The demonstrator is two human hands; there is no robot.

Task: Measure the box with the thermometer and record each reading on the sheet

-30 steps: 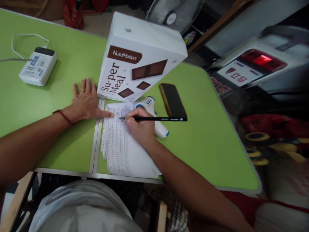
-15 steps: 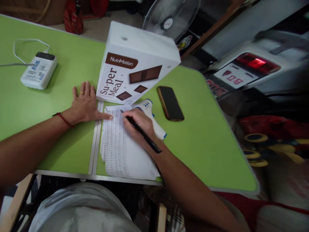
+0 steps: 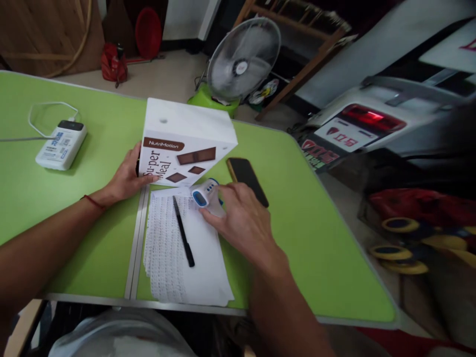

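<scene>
My left hand (image 3: 131, 171) grips the lower left edge of a white NutriMotion box (image 3: 193, 121), thumb on the printed front and fingers along the side. The box stands on the green table. In front of it my right hand (image 3: 243, 213) is closed around a white and blue infrared thermometer (image 3: 206, 193), its small display facing me; the handle is mostly hidden by the fingers. A black pen (image 3: 183, 230) lies across handwritten sheets of paper (image 3: 163, 267), below the thermometer. Just beyond my right hand is a dark phone (image 3: 247, 178) in a brown case.
A white power bank (image 3: 61, 146) with a cable lies on the left of the green table (image 3: 316, 258). Behind the table stands a fan (image 3: 243, 59). A scooter (image 3: 357, 121) with a lit red tail light is at the right, near yellow and blue handles (image 3: 399, 253).
My right hand has let go of the pen, now lying on the paper, and taken hold of the thermometer. My left hand has moved from flat on the table to the box. The view has tilted up.
</scene>
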